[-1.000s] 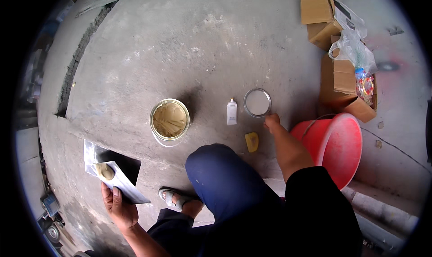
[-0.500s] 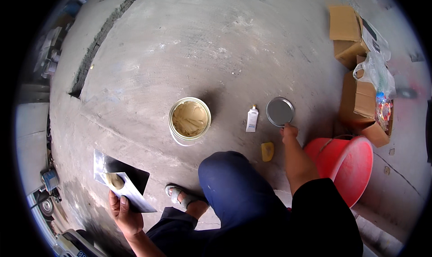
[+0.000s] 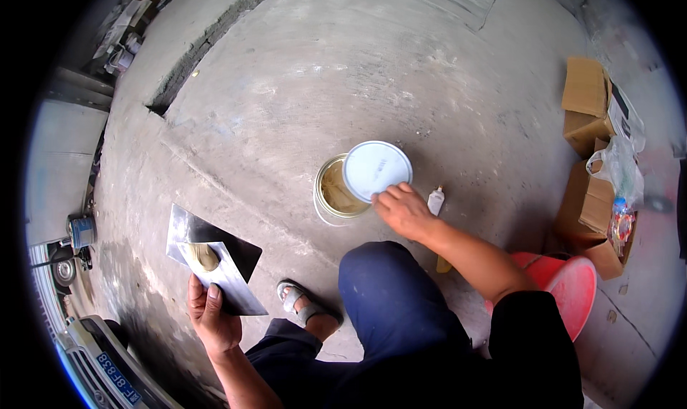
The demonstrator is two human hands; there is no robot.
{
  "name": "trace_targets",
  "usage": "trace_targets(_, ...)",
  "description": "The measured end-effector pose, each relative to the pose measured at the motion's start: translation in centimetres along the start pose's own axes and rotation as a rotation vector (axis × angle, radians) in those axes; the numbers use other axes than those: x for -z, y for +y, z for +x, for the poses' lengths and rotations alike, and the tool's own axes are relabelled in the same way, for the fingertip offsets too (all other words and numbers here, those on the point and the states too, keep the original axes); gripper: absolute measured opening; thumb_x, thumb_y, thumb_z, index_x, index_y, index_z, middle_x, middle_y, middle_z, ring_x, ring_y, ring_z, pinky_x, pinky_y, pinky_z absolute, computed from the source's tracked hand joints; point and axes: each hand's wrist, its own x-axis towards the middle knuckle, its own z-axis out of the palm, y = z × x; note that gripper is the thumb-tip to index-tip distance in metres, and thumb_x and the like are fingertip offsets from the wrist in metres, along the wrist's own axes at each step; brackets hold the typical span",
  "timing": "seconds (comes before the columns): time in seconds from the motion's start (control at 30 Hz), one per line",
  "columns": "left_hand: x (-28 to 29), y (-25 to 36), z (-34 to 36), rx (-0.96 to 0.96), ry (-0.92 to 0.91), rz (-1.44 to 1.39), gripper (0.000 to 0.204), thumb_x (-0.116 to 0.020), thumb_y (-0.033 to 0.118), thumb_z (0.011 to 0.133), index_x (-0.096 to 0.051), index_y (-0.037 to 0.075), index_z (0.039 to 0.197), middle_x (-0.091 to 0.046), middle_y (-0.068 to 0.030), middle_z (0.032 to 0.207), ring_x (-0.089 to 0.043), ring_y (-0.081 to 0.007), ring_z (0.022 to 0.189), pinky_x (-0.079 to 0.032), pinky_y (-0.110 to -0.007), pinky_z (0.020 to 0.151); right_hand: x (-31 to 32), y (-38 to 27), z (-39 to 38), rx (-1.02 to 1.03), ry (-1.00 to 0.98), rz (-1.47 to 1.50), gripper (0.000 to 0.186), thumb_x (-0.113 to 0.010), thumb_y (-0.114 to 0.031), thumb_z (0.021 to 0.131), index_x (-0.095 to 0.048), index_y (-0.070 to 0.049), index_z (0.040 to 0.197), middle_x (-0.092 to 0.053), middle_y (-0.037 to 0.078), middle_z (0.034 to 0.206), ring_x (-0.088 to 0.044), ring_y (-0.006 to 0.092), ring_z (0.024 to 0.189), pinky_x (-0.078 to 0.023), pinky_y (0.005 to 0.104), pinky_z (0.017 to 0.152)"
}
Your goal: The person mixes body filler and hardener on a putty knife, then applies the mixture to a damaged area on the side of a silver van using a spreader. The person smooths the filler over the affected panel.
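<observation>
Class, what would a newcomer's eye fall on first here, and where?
Probably the round pale lid in the right hand, mid-picture, partly hiding an open tin of beige paste. Next, the flat shiny pieces with a beige dab in the left hand, lower left; then the red bucket at right.

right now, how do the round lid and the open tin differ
The lid is in the right hand, while the tin stands on the floor. The lid shows a pale face; the tin's open top shows tan paste. Both are round.
</observation>
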Motion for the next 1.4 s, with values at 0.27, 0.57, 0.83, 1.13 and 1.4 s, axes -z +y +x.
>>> trace_targets(0.27, 1.4, 0.6, -1.6, -0.010, 0.043, -0.019, 0.050, -0.055, 0.004, 0.092, -0.039, -0.002, 0.139, -0.054, -0.0117, 0.131, -0.053, -0.0203, 0.117, -0.038, -0.035, 0.103, -6.4, -3.1, 1.3, 0.180, -0.078, 0.059, 0.009, -0.055, -0.013, 0.076, -0.063, -0.008, 0.079, -0.057, 0.002, 0.083, -0.054, 0.0179, 0.082, -0.039, 0.0319, 0.074)
trace_targets(0.57, 3.4, -0.1, -2.0, -0.015, 0.039, -0.043, 0.047, -0.051, 0.005, 0.095, -0.040, 0.003, 0.140, -0.053, -0.0119, 0.134, -0.053, -0.0239, 0.121, -0.039, -0.039, 0.106, -6.7, -0.5, -2.0, -0.490, 0.027, 0.363, 0.014, -0.060, -0.012, 0.081, -0.062, -0.007, 0.095, -0.062, 0.010, 0.090, -0.058, 0.0299, 0.094, -0.044, 0.0411, 0.078)
trace_targets(0.83, 3.3, -0.8, -0.6, 0.037, -0.025, -0.034, 0.046, -0.050, 0.004, 0.095, -0.041, 0.004, 0.140, -0.052, -0.0114, 0.135, -0.052, -0.0238, 0.121, -0.038, -0.039, 0.106, -16.0, 7.1, -16.3, -1.473, -0.215, 0.028, 0.050, -0.071, -0.029, 0.079, -0.050, 0.000, 0.113, -0.055, 0.021, 0.116, -0.052, 0.0364, 0.111, -0.044, 0.0422, 0.096)
trace_targets(1.13, 2.5, -1.2, -0.4, 0.057, -0.012, 0.019, 0.048, -0.054, 0.005, 0.093, -0.040, 0.001, 0.140, -0.052, -0.0107, 0.134, -0.051, -0.0217, 0.120, -0.036, -0.037, 0.106, -14.4, 7.1, -17.1, -1.728, 0.023, 0.221, 0.051, -0.072, -0.016, 0.076, -0.045, -0.002, 0.116, -0.062, 0.016, 0.100, -0.060, 0.0328, 0.100, -0.048, 0.0372, 0.090)
trace_targets(1.4, -1.6, -1.2, 0.5, 0.094, -0.013, 0.062, 0.044, -0.050, 0.001, 0.092, -0.045, -0.002, 0.135, -0.058, -0.0089, 0.126, -0.055, -0.0171, 0.114, -0.039, -0.032, 0.100, -2.2, 1.6, -6.9, -1.199, 0.770, 1.359, 0.023, -0.061, -0.003, 0.089, -0.050, -0.004, 0.109, -0.060, 0.006, 0.098, -0.057, 0.0120, 0.086, -0.049, 0.0271, 0.078)
